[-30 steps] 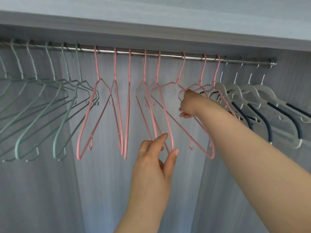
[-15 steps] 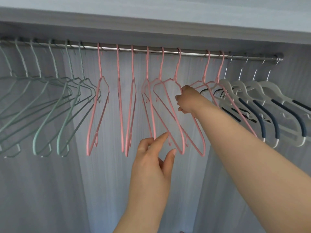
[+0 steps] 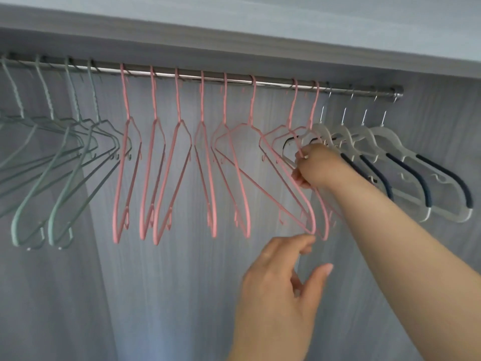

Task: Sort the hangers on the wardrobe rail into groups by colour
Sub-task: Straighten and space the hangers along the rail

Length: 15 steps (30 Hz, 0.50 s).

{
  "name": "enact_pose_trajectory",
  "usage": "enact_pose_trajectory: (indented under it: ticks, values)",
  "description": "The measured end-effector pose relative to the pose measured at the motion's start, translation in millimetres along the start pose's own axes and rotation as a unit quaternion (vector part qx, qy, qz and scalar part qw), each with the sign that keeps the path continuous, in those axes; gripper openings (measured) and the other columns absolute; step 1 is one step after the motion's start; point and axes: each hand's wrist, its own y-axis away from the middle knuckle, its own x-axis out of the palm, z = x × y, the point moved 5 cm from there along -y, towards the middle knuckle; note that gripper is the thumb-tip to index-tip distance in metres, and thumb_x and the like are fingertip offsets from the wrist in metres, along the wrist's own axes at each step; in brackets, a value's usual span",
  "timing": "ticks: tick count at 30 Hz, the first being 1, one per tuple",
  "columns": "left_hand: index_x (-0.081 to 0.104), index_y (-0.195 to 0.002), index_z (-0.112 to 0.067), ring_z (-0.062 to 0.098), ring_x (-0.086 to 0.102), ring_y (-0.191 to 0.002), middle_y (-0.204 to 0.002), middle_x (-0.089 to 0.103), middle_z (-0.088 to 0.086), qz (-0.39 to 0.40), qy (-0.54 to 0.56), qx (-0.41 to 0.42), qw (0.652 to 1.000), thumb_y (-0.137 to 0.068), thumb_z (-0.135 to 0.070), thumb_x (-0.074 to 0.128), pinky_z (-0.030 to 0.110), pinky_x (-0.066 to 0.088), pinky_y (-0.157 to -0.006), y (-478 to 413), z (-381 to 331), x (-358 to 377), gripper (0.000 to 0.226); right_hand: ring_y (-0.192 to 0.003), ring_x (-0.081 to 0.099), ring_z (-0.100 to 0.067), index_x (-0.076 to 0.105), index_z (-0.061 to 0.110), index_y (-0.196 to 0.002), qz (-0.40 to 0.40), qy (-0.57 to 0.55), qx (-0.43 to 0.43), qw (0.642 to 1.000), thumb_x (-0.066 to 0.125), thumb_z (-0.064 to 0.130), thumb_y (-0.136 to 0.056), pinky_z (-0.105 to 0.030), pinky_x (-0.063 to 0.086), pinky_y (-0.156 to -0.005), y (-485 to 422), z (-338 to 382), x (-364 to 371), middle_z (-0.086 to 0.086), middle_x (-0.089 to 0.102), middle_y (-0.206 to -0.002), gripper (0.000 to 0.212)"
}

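Pink hangers [image 3: 179, 178] hang mid rail [image 3: 273, 83], eight hooks visible, spread loosely, some twisted side-on. Green hangers [image 3: 67, 162] bunched at left end, white hangers [image 3: 406, 162] with dark blue pads packed at right end by the rail bracket. Right hand [image 3: 313, 166] up among the rightmost pink ones, fingers curled round pink wire where they overlap the first white hanger; its forearm covers part of the white group. Left hand [image 3: 281, 280] below, fingers loosely spread, index tip just touching the bottom corner of a pink hanger, not gripping. Grey wardrobe back panel [image 3: 182, 295] behind, shelf [image 3: 234, 24] above
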Motion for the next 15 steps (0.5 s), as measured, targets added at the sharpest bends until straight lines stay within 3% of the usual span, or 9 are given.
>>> enact_pose_trajectory:
  ticks: [4,10,15]
  values:
    - [0.043,-0.110,-0.045,-0.005,0.051,-0.067,-0.109,0.048,-0.025,0.050,-0.005,-0.026,0.998,-0.067,-0.056,0.049,0.006,0.041,-0.058,4,12,20,0.045,-0.084,0.059,-0.032,0.054,-0.005,-0.113,-0.019,-0.089,-0.005,0.996,0.037,0.003,-0.092,-0.031,0.041,-0.069,-11,-7,13,-0.024,0.062,-0.100,0.028]
    - [0.048,-0.121,-0.040,-0.004,0.049,-0.091,-0.109,0.052,-0.023,0.061,-0.026,-0.047,0.997,-0.068,-0.061,0.043,0.014,0.047,-0.071,-5,22,21,0.057,-0.074,0.049,-0.025,0.057,0.002,-0.112,-0.012,-0.117,-0.047,0.992,0.037,0.005,-0.091,-0.026,0.038,-0.060,-8,2,18,-0.012,0.054,-0.088,0.029]
    - [0.048,-0.114,-0.042,-0.001,0.050,-0.091,-0.104,0.052,-0.023,0.058,-0.027,-0.062,0.996,-0.074,-0.048,0.053,0.015,0.047,-0.070,-8,22,22,0.041,-0.058,0.042,-0.017,0.054,0.002,-0.116,0.014,-0.125,-0.055,0.991,0.033,0.006,-0.093,-0.023,0.032,-0.051,-10,7,25,-0.011,0.051,-0.089,0.031]
